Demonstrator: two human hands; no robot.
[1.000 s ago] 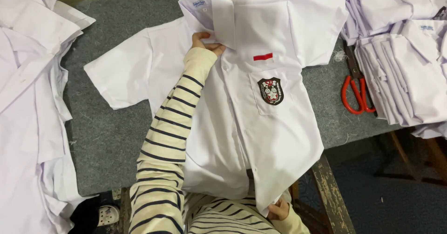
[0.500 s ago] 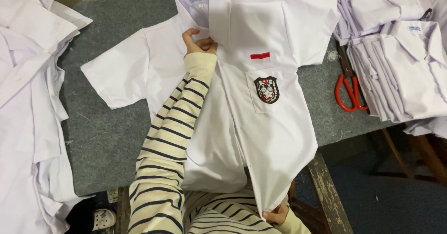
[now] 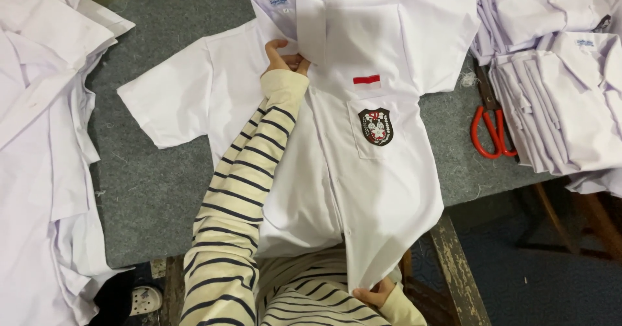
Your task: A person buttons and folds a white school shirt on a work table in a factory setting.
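Observation:
A white short-sleeved shirt (image 3: 363,190) with a dark crest badge on its chest pocket and a small red-and-white patch lies spread on the grey table (image 3: 155,190). My left hand (image 3: 285,59), in a striped sleeve, grips the shirt's front edge just below the collar. At the bottom of the view, my right hand (image 3: 376,295) pinches the shirt's lower hem, which hangs over the table's near edge.
A heap of white shirts (image 3: 45,157) covers the left side. Folded white shirts (image 3: 564,99) are stacked at the right, with red-handled scissors (image 3: 492,128) beside them. A wooden table leg (image 3: 453,267) and a sandalled foot (image 3: 142,298) show below.
The view has shifted a little, so the shirt sits lower and more central in the frame. Both hands keep the same grips at the collar and the hem.

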